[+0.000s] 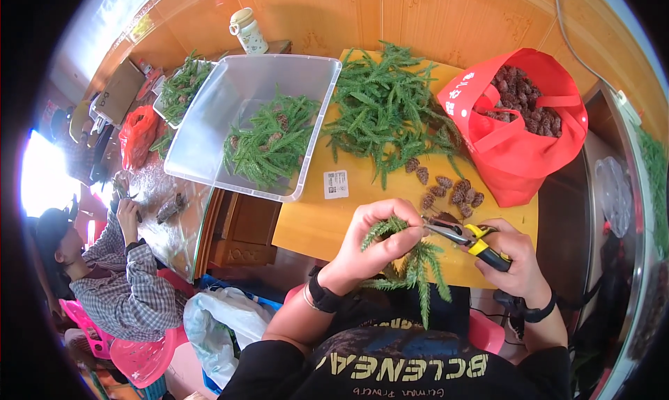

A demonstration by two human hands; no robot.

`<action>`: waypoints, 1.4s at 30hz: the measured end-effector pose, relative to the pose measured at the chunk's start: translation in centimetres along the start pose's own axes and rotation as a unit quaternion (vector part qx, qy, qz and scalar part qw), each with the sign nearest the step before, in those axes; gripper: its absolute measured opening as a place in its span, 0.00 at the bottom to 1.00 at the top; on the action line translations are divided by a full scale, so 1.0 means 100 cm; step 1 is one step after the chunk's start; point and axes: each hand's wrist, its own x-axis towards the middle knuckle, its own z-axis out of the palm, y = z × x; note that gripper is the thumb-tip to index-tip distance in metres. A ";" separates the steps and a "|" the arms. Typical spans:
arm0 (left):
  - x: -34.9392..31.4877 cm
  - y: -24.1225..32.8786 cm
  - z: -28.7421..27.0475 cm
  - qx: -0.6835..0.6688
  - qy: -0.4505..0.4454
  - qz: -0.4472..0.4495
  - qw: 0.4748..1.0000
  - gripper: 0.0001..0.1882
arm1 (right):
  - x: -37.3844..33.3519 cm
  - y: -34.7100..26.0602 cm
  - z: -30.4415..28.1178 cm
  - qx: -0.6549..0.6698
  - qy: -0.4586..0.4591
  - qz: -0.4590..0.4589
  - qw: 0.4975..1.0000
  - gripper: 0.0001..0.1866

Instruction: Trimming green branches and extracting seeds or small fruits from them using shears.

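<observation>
My left hand [382, 236] is closed around a green artificial pine sprig [420, 266], whose needles hang down in front of my shirt. In my right hand [521, 257] are pliers with yellow and black handles [493, 255]. Their metal jaws point left and reach the fingertips of my left hand; whatever sits between the jaws is too small to make out. Just beyond the jaws, several brown pine cones [461, 191] lie loose on the yellow table [306, 222]. A pile of green pine sprigs [387, 107] covers the table's far side.
Right of the pile stands a red bag [516, 170] full of pine cones. On the left a clear plastic bin [202, 145] holds finished-looking sprigs with cones. A white label [336, 184] lies on the table. Farther left, another person [129, 288] works at a glass-topped table [167, 240].
</observation>
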 end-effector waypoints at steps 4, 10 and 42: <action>-0.006 -0.010 0.000 -0.142 -0.019 -0.102 0.984 0.06 | 0.000 0.005 0.002 0.025 0.003 -0.022 0.999 0.05; -0.007 -0.015 0.001 -0.219 -0.054 -0.146 0.963 0.08 | 0.000 0.007 0.002 0.023 0.004 -0.067 0.997 0.05; 0.001 -0.011 0.004 0.081 0.027 0.001 0.996 0.02 | -0.005 -0.004 0.013 0.313 -0.070 0.224 0.920 0.11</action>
